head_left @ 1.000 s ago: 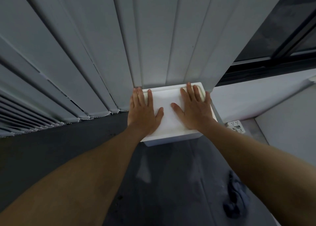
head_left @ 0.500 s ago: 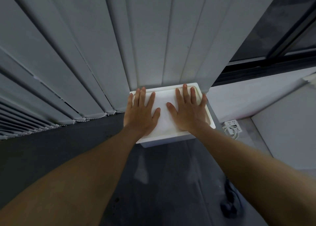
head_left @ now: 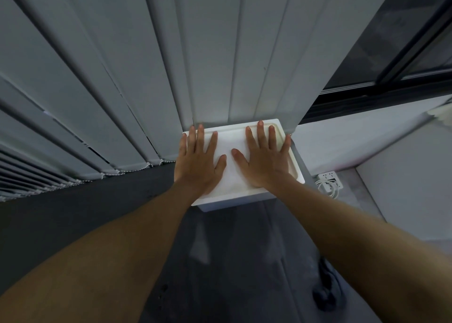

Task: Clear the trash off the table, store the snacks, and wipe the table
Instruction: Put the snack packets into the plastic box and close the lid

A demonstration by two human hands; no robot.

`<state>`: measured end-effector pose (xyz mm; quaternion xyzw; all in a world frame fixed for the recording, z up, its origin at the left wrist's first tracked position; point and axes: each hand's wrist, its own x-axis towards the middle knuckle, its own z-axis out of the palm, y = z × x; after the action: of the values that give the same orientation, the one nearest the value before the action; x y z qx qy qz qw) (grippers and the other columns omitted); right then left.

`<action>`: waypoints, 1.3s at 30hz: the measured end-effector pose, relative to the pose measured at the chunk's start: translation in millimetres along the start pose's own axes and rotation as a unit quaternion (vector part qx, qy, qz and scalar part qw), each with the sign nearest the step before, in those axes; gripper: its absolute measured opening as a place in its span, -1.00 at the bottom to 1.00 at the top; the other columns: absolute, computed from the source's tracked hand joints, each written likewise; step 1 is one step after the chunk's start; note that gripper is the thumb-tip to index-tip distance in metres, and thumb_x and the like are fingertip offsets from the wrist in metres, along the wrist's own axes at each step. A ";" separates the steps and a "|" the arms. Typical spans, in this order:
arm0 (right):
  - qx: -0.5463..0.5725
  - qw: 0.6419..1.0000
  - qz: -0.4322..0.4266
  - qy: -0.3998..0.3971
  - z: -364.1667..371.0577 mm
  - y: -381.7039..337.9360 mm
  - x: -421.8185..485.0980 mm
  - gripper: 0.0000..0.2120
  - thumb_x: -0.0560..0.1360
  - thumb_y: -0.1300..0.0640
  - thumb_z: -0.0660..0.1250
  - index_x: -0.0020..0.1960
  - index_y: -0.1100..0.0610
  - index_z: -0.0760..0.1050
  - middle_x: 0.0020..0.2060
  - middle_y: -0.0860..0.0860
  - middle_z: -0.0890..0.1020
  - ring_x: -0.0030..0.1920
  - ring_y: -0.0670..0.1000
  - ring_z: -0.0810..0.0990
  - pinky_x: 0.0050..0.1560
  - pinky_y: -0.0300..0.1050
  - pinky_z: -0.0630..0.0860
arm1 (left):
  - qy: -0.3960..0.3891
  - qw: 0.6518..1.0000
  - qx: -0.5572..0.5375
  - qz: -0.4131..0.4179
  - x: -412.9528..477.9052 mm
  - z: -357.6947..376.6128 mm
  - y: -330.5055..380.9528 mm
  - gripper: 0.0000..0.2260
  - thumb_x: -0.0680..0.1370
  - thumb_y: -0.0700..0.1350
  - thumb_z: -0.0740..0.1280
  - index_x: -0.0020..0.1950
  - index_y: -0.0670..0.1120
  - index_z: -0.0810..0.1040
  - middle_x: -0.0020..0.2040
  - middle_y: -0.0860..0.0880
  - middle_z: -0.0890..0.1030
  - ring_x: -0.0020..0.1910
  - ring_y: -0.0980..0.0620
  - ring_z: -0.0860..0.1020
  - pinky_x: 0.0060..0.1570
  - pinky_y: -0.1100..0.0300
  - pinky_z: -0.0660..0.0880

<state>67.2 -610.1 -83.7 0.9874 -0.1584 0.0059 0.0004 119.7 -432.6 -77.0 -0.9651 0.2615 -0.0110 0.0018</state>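
Note:
A white box with a flat lid [head_left: 232, 139] stands on the dark floor against the grey vertical blinds. My left hand [head_left: 198, 163] lies flat on the left side of the lid, fingers straight and spread. My right hand [head_left: 265, 162] lies flat on the right side, fingers spread, thumb pointing inward. Both palms press on the lid. What is inside the box is hidden. No table, trash or snacks are in view.
Grey vertical blinds [head_left: 171, 65] hang right behind the box. A white power strip with coiled cable [head_left: 329, 179] lies on the floor to the right. A dark crumpled cloth [head_left: 326, 288] lies on the floor at lower right. A white wall [head_left: 403, 188] and dark window frame are at right.
Both hands stay flat on the lid. The right hand's fingers have spread a little wider, and the view has shifted slightly.

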 end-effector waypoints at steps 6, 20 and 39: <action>0.011 1.000 -0.007 0.003 1.5 0.1 0.2 -0.10 0.42 -0.55 -0.28 0.60 -0.05 -0.16 0.61 0.05 -0.10 0.57 0.23 -0.04 0.44 0.45 -0.13 | 0.003 1.000 -0.004 -0.003 -0.1 2.8 -1.9 -0.35 0.58 0.27 -0.24 0.62 0.01 -0.08 0.62 -0.19 -0.10 0.59 -0.22 -0.13 0.53 -0.17 -0.10; 0.005 1.000 -0.018 -0.002 0.6 0.9 -6.4 -0.15 0.43 -0.54 -0.32 0.59 -0.10 -0.09 0.61 -0.02 -0.04 0.58 0.20 -0.02 0.41 0.48 -0.11 | 0.023 1.000 -0.013 0.000 0.2 1.9 -3.3 -0.43 0.64 0.15 -0.08 0.62 -0.02 -0.02 0.61 -0.21 -0.08 0.59 -0.22 -0.13 0.53 -0.18 -0.14; 0.024 0.994 0.111 0.005 -11.0 -4.9 -7.4 0.07 0.29 -0.67 -0.26 0.58 -0.01 0.03 0.60 0.10 0.01 0.58 0.26 -0.11 0.42 0.50 -0.13 | 0.005 0.999 -0.042 -0.027 -8.9 -2.2 1.3 -0.28 0.59 0.25 -0.11 0.59 -0.22 0.00 0.58 -0.32 -0.09 0.57 -0.28 -0.10 0.55 -0.12 -0.06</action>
<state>61.7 -603.1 -72.8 0.9633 -0.2668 0.0145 -0.0236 111.3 -429.2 -75.0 -0.9709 0.2360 -0.0053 -0.0408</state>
